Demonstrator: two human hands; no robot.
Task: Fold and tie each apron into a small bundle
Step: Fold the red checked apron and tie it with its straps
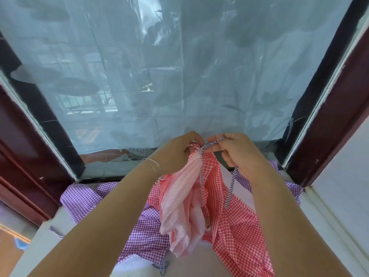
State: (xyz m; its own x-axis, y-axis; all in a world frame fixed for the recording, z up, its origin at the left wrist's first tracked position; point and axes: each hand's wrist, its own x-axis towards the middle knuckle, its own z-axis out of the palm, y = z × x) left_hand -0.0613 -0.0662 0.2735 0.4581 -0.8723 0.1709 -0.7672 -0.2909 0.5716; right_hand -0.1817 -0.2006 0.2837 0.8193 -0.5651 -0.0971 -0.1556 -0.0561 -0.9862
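**Status: red apron in hand, not yet bundled**

I see the left hand (pixel 175 150) gripping the red gingham apron (pixel 225 216); the right hand (pixel 237 150) pinches its striped tie (pixel 209 145). Apparently unfolded. Purple aprons (pixel 83 196) await on the sill.

This looks like a room in a home, at a window sill used as a work spot. A wide window (pixel 179 66) is covered by a thin pale curtain (pixel 219 96) with a faint flower print, set between dark red-brown wooden frames (pixel 329 126). Through the cloth, balcony railings show dimly. Checked aprons (pixel 83 198) lie heaped on the white sill (pixel 46 242).
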